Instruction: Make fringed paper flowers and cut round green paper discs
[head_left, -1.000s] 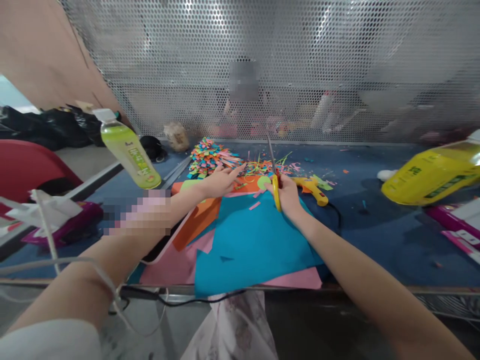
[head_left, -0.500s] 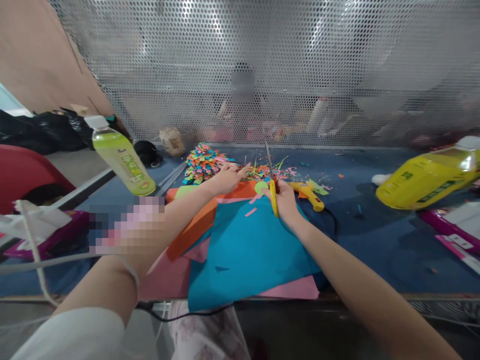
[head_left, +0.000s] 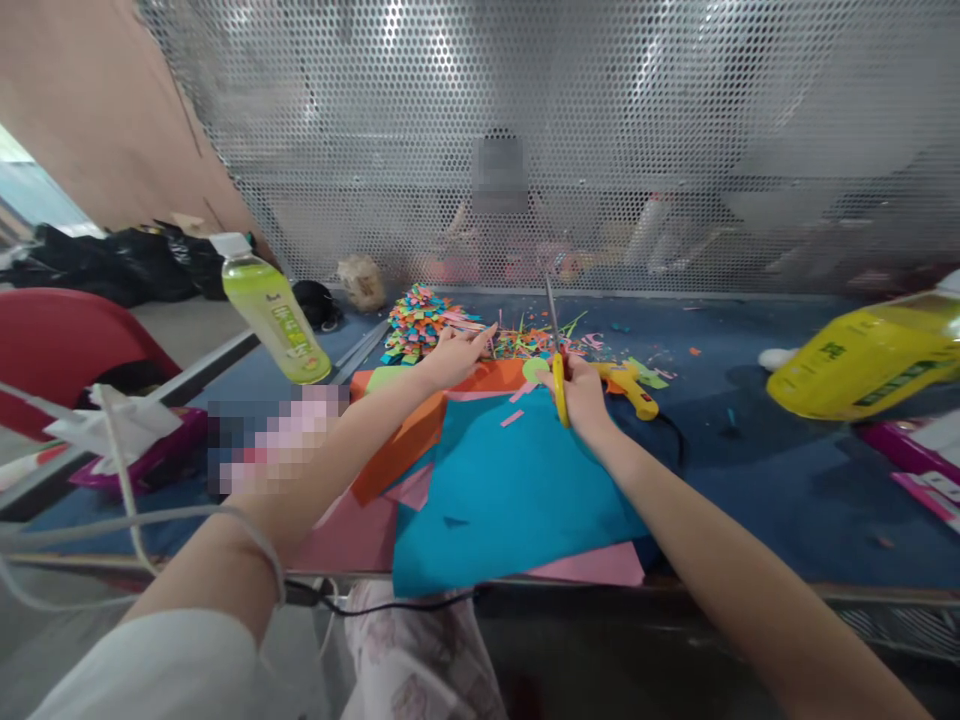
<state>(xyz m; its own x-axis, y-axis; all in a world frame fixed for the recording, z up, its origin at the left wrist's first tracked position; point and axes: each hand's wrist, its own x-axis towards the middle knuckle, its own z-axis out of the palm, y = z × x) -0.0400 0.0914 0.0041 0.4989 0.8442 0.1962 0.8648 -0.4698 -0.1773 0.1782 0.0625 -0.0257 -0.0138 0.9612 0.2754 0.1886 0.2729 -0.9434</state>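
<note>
My right hand (head_left: 586,395) grips scissors with yellow handles (head_left: 560,390), their blades pointing away from me. A light green paper circle (head_left: 535,370) lies by that hand's thumb; whether they touch, I cannot tell. My left hand (head_left: 459,358) is open, fingers reaching toward the colourful paper cuttings (head_left: 525,342). Just left of it stands a cone-shaped paper tree (head_left: 420,325) covered in small coloured pieces. In front of my hands lies a blue sheet (head_left: 517,490), over pink sheets (head_left: 345,540) and beside orange paper (head_left: 397,450). Small pink strips (head_left: 512,418) rest on the blue sheet.
A yellow glue gun (head_left: 637,393) with a black cord lies right of my right hand. A green drink bottle (head_left: 276,315) stands at left, near a tissue box (head_left: 142,450). At right is a large yellow bottle (head_left: 855,360). Perforated metal (head_left: 600,150) closes off the back.
The whole view has shifted slightly, with things appearing farther right. Both hands stay in nearly the same places over the table, and the scissors remain in my right hand.
</note>
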